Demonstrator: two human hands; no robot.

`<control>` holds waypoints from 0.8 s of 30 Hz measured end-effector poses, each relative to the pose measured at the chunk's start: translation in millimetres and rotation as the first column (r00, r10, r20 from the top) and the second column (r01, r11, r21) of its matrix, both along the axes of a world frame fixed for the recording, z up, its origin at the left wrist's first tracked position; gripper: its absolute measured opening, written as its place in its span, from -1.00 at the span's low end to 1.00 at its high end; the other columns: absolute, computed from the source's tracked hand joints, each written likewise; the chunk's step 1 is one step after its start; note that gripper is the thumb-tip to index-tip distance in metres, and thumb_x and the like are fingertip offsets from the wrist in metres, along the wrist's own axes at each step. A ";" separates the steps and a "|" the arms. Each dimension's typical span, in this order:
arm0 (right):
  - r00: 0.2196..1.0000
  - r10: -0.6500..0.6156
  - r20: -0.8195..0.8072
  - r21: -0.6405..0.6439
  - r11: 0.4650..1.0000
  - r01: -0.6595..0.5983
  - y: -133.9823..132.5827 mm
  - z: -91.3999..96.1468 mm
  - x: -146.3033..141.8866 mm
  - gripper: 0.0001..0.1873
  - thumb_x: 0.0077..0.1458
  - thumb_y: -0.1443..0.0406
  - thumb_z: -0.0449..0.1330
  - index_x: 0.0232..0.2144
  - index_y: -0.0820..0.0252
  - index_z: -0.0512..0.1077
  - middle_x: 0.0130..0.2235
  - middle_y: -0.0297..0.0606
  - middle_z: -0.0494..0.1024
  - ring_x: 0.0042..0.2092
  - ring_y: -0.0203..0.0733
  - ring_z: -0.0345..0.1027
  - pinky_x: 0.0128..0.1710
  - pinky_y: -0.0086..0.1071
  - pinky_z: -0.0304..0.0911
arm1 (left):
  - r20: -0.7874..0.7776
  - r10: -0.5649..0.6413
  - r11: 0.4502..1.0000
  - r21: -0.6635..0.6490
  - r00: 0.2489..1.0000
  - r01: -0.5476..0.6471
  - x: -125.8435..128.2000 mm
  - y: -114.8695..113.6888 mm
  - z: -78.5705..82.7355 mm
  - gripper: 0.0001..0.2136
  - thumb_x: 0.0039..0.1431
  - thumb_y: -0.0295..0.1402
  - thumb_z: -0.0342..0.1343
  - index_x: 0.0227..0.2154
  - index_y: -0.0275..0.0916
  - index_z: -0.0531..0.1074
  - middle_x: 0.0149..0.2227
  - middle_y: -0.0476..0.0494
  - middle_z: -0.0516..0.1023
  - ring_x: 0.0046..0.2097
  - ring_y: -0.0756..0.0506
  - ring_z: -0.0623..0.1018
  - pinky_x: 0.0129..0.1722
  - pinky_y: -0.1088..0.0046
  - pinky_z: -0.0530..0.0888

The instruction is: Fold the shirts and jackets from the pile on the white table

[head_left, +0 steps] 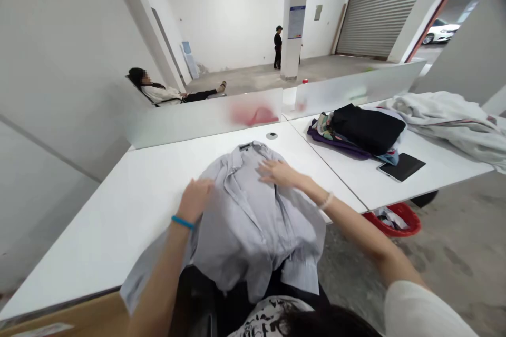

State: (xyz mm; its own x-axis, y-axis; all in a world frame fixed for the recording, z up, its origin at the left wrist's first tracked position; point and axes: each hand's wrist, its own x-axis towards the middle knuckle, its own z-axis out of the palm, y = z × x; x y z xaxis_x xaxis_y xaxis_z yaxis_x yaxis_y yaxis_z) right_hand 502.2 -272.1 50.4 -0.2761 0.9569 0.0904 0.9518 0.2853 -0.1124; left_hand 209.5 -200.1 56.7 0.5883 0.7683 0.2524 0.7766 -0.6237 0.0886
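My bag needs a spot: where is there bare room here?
Widest: the white desk left of the shirt, up to the frosted divider. Smaller strips flank the tablet. Crowded: the shirt under the left hand and right hand, the clothes pile, the grey cloth.

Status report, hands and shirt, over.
Right hand open, flat on shirt. Left hand on shirt's edge, grip blurred. Shirt droops over near edge of table. Clothes pile apart.
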 end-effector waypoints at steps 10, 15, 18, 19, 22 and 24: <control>0.981 -0.189 -0.046 -0.113 0.977 0.183 -84.1 -106.3 -13.6 -0.32 0.27 0.00 -0.19 0.30 0.23 -0.02 0.34 0.03 -0.18 0.33 0.23 -0.39 0.19 0.23 -0.15 | -0.063 -0.004 0.998 0.056 0.998 0.007 -13.1 -67.6 -136.1 -0.44 0.29 -0.15 -0.27 0.22 -0.40 0.13 0.26 -0.31 0.15 0.29 -0.28 0.13 0.22 0.04 0.16; 0.992 -0.054 -0.115 -0.211 0.977 0.028 -31.4 -100.7 -9.6 -0.33 0.27 -0.02 -0.23 0.30 0.19 -0.05 0.35 -0.07 -0.27 0.34 0.17 -0.52 0.24 0.20 -0.33 | -0.032 -0.004 0.999 0.054 0.999 0.005 -11.0 -25.8 -139.3 -0.45 0.28 -0.16 -0.26 0.24 -0.37 0.11 0.28 -0.32 0.11 0.29 -0.28 0.11 0.21 0.02 0.16; 0.993 -0.032 -0.112 -0.208 0.978 0.008 7.0 -99.9 -10.2 -0.34 0.28 0.01 -0.23 0.30 0.22 -0.03 0.35 -0.06 -0.23 0.34 0.17 -0.50 0.24 0.19 -0.37 | -0.015 -0.004 0.999 0.048 1.000 0.005 -10.7 5.4 -141.1 -0.46 0.27 -0.19 -0.24 0.22 -0.38 0.13 0.26 -0.38 0.13 0.29 -0.30 0.11 0.18 -0.02 0.20; 0.994 -0.031 -0.102 -0.196 0.980 0.011 19.9 -100.6 -11.3 -0.35 0.28 0.02 -0.22 0.30 0.22 -0.02 0.35 -0.06 -0.21 0.34 0.18 -0.48 0.24 0.19 -0.37 | -0.016 0.000 0.999 0.045 1.000 0.001 -10.5 16.0 -141.5 -0.47 0.27 -0.20 -0.24 0.22 -0.39 0.15 0.26 -0.40 0.14 0.29 -0.31 0.11 0.17 -0.02 0.21; 0.997 -0.036 -0.067 -0.160 0.987 0.025 57.2 -103.6 -15.2 -0.38 0.28 0.07 -0.19 0.29 0.24 -0.01 0.35 -0.06 -0.18 0.34 0.19 -0.44 0.24 0.19 -0.36 | -0.038 0.015 1.000 0.025 0.999 -0.014 -9.5 47.0 -141.5 -0.48 0.26 -0.22 -0.24 0.18 -0.44 0.21 0.25 -0.44 0.15 0.29 -0.32 0.11 0.18 0.00 0.22; 0.998 -0.046 -0.052 -0.144 0.989 0.038 80.1 -105.0 -16.9 -0.40 0.29 0.10 -0.20 0.29 0.24 0.00 0.35 -0.08 -0.18 0.34 0.19 -0.41 0.23 0.19 -0.34 | -0.055 0.023 1.000 0.009 0.998 -0.023 -8.6 65.6 -140.5 -0.49 0.25 -0.23 -0.24 0.16 -0.44 0.24 0.25 -0.42 0.16 0.29 -0.31 0.09 0.20 0.03 0.19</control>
